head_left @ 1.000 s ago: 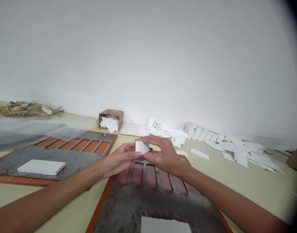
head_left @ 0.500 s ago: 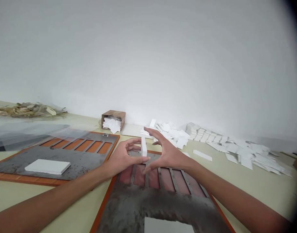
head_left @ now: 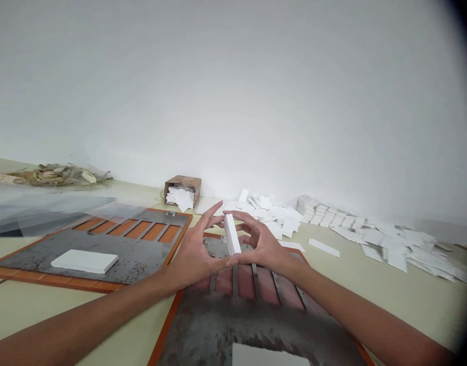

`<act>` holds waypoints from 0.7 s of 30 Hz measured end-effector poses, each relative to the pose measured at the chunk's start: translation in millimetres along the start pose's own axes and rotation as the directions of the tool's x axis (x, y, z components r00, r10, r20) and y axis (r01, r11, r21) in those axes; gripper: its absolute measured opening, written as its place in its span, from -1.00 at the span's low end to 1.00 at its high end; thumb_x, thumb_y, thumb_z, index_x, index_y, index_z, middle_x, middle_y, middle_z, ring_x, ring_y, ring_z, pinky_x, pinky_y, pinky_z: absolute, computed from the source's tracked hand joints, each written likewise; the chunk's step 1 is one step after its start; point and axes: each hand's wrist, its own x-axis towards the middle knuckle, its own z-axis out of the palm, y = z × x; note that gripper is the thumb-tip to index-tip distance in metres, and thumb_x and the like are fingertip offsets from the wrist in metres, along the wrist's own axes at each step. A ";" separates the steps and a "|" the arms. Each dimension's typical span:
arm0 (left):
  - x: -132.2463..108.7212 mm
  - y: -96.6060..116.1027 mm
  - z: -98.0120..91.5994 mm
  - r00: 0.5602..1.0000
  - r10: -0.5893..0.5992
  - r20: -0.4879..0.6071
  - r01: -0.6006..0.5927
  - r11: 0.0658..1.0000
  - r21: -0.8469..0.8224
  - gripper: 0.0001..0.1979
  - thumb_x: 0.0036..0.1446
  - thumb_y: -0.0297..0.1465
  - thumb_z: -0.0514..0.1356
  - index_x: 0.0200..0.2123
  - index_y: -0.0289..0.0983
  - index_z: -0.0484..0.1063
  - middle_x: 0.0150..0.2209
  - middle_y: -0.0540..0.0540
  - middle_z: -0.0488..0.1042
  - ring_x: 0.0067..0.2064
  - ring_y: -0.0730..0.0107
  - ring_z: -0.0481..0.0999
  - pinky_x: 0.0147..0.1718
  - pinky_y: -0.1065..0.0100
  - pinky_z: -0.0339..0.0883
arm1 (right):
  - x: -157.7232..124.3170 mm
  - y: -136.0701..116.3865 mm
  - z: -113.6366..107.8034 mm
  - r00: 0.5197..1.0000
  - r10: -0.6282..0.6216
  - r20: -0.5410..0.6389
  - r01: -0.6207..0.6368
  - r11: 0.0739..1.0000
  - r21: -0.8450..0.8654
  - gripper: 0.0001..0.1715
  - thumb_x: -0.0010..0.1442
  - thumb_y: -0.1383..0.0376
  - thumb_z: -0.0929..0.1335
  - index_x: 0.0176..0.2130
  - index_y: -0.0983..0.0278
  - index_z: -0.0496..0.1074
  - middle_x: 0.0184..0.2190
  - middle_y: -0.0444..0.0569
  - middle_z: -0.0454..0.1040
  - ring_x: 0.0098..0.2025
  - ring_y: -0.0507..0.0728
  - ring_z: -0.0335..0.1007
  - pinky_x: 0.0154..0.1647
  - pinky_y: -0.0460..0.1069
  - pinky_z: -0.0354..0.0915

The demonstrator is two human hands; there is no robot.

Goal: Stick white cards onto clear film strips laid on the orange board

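A small stack of white cards (head_left: 232, 234) is pinched on edge between my left hand (head_left: 197, 251) and my right hand (head_left: 262, 244), fingertips on its ends and thumbs at the near end. Both hands hover over the slotted grey metal plate (head_left: 233, 315) with an orange border, above its row of reddish slots (head_left: 252, 282). The other fingers of my left hand fan upward.
A second slotted plate (head_left: 104, 249) at the left carries a white stack (head_left: 84, 261). A brown box of cards (head_left: 182, 190) stands by the wall. Loose and stacked white cards (head_left: 332, 223) spread to the right. Another white stack (head_left: 269, 356) lies at the near edge.
The card stack has turned from flat-faced to edge-on, and both hands have closed round its ends and shifted slightly right.
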 end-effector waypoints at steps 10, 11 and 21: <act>0.0 -5.6 4.3 0.980 -0.100 0.171 0.129 0.977 -0.169 0.27 -0.07 -0.36 0.54 0.45 0.25 -0.27 0.47 -0.03 0.01 0.46 -0.08 -0.03 0.28 0.08 0.10 | 0.5 -14.5 -5.8 0.982 -0.188 -0.023 0.166 0.913 -0.372 -0.01 -0.11 0.12 0.64 0.24 -0.03 0.32 0.38 0.00 0.12 0.29 0.27 0.23 0.06 0.10 0.39; 1.0 -8.5 5.1 0.970 -0.104 0.218 0.155 0.960 -0.235 0.29 -0.09 -0.36 0.55 0.45 0.25 -0.27 0.49 -0.01 -0.06 0.47 -0.06 -0.08 0.29 0.09 0.10 | 1.9 -21.9 -10.1 0.975 -0.222 0.009 0.201 0.864 -0.461 -0.03 -0.10 0.10 0.64 0.24 -0.01 0.33 0.38 0.01 0.12 0.31 0.30 0.19 0.07 0.12 0.38; 12.4 -24.5 5.0 0.933 -0.251 0.259 0.346 0.826 -0.446 -0.42 0.26 -0.19 0.30 0.28 -0.09 0.22 0.27 -0.19 0.38 0.13 0.09 0.50 0.10 0.13 0.32 | -59.4 -77.5 -77.0 0.985 0.156 0.077 -0.031 0.592 -0.805 -0.20 -0.11 -0.08 0.60 0.09 0.11 0.54 -0.02 0.03 0.56 -0.11 0.30 0.51 -0.21 0.10 0.46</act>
